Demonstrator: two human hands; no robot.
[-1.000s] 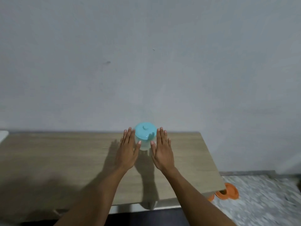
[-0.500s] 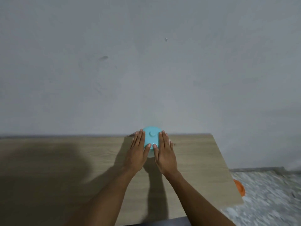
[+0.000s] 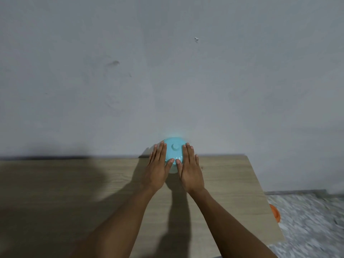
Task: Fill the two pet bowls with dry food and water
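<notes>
A clear container with a light blue lid stands at the back of the wooden table, close to the wall. My left hand lies flat against its left side, fingers straight. My right hand lies flat against its right side in the same way. Both thumbs touch the front edge of the lid. The container's body is mostly hidden between my hands. An orange pet bowl shows partly on the floor past the table's right edge.
A plain grey wall rises directly behind the table. The table's right edge runs diagonally down to the right, with speckled floor beyond it. My shadow darkens the left part of the tabletop.
My hands have closed in on the container from both sides and now touch it. The view has moved closer and to the left, hiding most of the orange bowl.
</notes>
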